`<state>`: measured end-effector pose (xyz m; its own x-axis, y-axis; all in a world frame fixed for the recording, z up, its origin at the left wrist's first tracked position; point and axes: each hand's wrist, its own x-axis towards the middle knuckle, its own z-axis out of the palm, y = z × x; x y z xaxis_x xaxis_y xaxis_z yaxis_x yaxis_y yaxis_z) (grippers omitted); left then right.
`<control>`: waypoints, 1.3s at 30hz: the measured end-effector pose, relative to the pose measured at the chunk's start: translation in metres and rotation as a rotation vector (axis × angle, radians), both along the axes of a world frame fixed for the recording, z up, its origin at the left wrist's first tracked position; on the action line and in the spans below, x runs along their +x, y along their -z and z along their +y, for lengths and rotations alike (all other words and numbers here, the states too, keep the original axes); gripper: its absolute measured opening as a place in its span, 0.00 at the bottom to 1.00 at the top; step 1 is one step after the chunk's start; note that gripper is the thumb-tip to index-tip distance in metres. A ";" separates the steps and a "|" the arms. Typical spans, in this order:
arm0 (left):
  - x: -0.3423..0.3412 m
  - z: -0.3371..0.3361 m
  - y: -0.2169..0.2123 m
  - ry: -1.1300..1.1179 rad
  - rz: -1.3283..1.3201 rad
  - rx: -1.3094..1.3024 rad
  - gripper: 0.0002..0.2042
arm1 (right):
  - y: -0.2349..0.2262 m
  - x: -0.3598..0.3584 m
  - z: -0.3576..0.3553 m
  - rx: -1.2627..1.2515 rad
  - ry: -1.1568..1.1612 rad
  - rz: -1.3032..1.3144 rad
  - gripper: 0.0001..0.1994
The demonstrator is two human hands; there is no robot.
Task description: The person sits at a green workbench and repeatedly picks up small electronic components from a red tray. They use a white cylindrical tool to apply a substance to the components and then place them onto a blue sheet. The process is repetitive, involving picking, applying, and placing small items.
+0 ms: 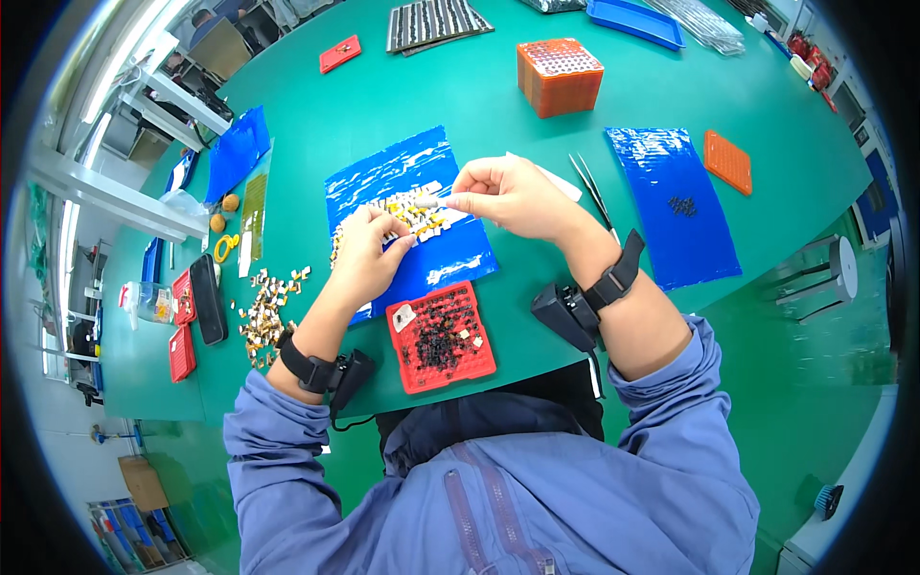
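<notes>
Many small white-and-yellow parts (pixel 436 225) lie in a pile on a blue film sheet (pixel 470 257) in front of me. My left hand (pixel 369 257) is at the pile's near left side, thumb and fingers bent toward each other; what they hold, if anything, is too small to name. Over the pile's right side, my right hand (pixel 508 196) pinches a small whitish piece (pixel 428 201) that sticks out leftward from its fingertips. Nearer my body stands a red tray (pixel 486 362) holding many small black parts (pixel 441 331) and a few white pieces.
Left of my left forearm are loose white-and-brown parts (pixel 264 316) and a black case (pixel 207 297). Tweezers (pixel 594 192) and a second blue sheet (pixel 704 244) with black bits lie to the right. Orange stacked trays (pixel 561 91) stand farther back. Both wrists wear strapped black devices.
</notes>
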<state>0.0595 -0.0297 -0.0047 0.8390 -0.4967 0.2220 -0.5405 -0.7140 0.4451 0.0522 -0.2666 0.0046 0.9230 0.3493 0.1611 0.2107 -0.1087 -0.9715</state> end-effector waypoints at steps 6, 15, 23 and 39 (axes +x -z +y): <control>0.002 -0.001 0.003 -0.021 0.016 0.013 0.05 | -0.002 -0.001 0.001 -0.076 0.021 -0.017 0.08; 0.001 0.012 -0.001 -0.054 -0.072 -0.090 0.09 | -0.007 -0.004 0.001 -0.076 0.058 0.035 0.09; 0.011 0.130 -0.020 -0.355 0.076 0.073 0.11 | -0.012 -0.009 0.004 -0.036 0.023 0.078 0.08; 0.016 0.191 -0.023 -0.530 0.127 0.085 0.07 | -0.011 -0.013 0.008 -0.007 -0.022 0.087 0.07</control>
